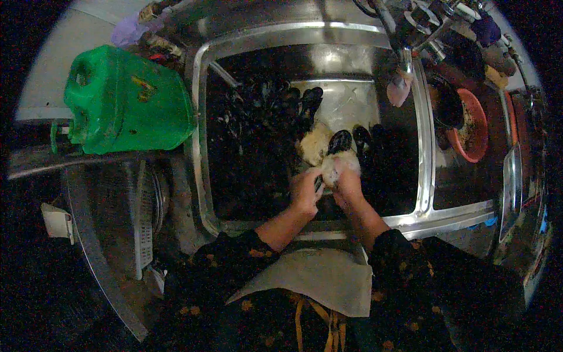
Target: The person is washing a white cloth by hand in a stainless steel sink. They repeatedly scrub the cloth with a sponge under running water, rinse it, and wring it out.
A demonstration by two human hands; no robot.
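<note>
My two hands are close together over a stainless steel sink (pixel 425 176). My right hand (pixel 347 174) grips a pale, foamy scrubbing pad (pixel 330 165). Just left of it, my left hand (pixel 303 189) is closed around a dark, slim piece, seemingly a black spoon (pixel 317 181); its far end is hidden. Beyond the pad shows the bowl of a black spoon (pixel 341 141), and a second spoon bowl (pixel 362 135) lies to its right. A yellowish, foamy sponge (pixel 316 144) sits left of them. Many dark utensils (pixel 259 110) crowd the sink's left side, too dim to tell apart.
A green plastic jerrycan (pixel 149 105) lies on the left counter. A tap (pixel 407 61) with a pinkish wrap (pixel 398 91) at its end reaches over the sink's right side. The right-hand basin holds a red plastic bowl (pixel 477 132). A white plastic rack (pixel 144 229) stands lower left.
</note>
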